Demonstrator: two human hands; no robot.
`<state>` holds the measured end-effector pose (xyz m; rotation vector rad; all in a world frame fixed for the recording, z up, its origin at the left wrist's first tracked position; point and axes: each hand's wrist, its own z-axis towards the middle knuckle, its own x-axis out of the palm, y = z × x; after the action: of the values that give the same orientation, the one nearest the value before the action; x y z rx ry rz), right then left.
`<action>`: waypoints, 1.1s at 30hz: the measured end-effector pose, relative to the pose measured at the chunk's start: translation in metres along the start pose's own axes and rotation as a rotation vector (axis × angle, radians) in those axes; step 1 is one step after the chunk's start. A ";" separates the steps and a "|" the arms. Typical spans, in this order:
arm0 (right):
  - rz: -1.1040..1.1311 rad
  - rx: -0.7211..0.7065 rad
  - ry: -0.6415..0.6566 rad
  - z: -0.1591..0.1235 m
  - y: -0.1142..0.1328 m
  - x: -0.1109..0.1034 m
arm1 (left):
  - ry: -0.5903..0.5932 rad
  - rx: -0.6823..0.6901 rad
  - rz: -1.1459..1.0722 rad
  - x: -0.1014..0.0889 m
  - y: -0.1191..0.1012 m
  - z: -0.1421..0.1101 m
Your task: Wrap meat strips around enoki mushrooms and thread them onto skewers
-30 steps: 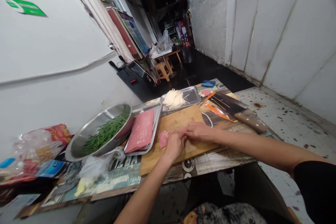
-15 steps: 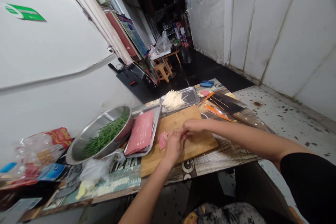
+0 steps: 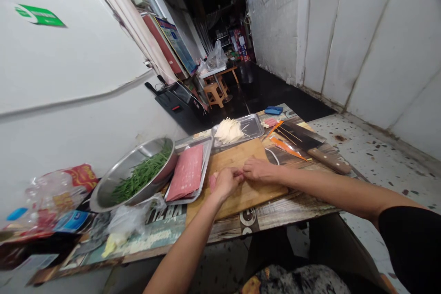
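Observation:
My left hand (image 3: 228,183) and my right hand (image 3: 257,169) meet over the wooden cutting board (image 3: 223,206). Their fingers are closed on a small pink meat slice (image 3: 240,175), mostly covered by the fingertips. Partly behind my left hand, another piece of pink meat (image 3: 212,181) lies on the board. Left of the board, a stack of pink meat slices (image 3: 186,172) rests in a metal tray (image 3: 204,165). Beyond the board, a second metal tray (image 3: 255,125) bears a heap of white enoki mushrooms (image 3: 228,131).
A steel bowl (image 3: 99,195) of green beans (image 3: 144,172) stands at the left, near a crumpled plastic bag (image 3: 127,218). On the right lie a cleaver (image 3: 329,161), thin skewers (image 3: 289,135) and an orange packet (image 3: 287,148). A blue object (image 3: 274,110) sits at the far edge.
Both hands have shifted slightly on the board, fingers still together around the meat. My left hand now covers more of the piece beside it. The view has moved a little.

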<state>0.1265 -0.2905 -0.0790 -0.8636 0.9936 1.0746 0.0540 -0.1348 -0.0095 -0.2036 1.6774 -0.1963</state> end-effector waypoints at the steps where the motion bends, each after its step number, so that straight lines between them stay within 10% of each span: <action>1: 0.014 -0.008 0.021 0.001 -0.001 -0.002 | -0.032 0.003 0.014 0.002 -0.001 -0.003; 7: 0.121 0.040 0.139 0.019 -0.012 -0.013 | -0.278 0.184 0.190 0.029 0.003 -0.015; 20: 0.056 0.055 -0.014 0.008 -0.004 0.003 | -0.111 0.259 0.181 0.011 0.012 0.006; 27: 0.206 0.042 0.134 0.034 -0.031 -0.001 | -0.343 0.223 0.265 0.034 0.009 -0.003; 33: 0.340 0.095 0.148 0.026 -0.033 -0.006 | -0.286 0.269 0.162 0.032 0.016 0.005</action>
<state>0.1631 -0.2765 -0.0620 -0.7187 1.3391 1.2505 0.0546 -0.1269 -0.0449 0.1027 1.3594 -0.2557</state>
